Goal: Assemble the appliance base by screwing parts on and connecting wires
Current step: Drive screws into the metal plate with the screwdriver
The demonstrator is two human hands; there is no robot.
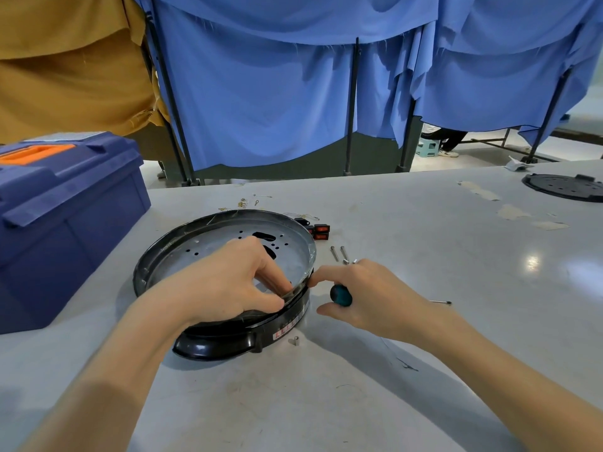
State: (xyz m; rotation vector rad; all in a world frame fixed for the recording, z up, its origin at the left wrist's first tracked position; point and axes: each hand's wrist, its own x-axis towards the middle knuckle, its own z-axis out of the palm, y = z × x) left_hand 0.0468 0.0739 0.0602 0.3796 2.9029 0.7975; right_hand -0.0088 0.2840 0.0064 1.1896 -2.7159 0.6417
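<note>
A round black appliance base [153, 256] with a perforated metal plate inside lies on the grey table, its handle toward me. My left hand [228, 282] reaches into the base and pinches something small at the inner right rim. My right hand [368, 295] grips a screwdriver with a teal and black handle [341, 295]; its index finger touches the outside of the rim. The screwdriver's shaft tip [442, 302] pokes out to the right of my wrist. Two long bolts [339, 254] lie just right of the base. Red rocker switches [321, 232] sit behind them. A small screw [295, 340] lies by the base's front.
A dark blue toolbox [65, 230] with an orange latch stands at the left. Small brass terminals and wire bits [248, 202] lie behind the base. A second black round part [564, 187] rests at the far right. Blue and tan cloth screens hang behind the table.
</note>
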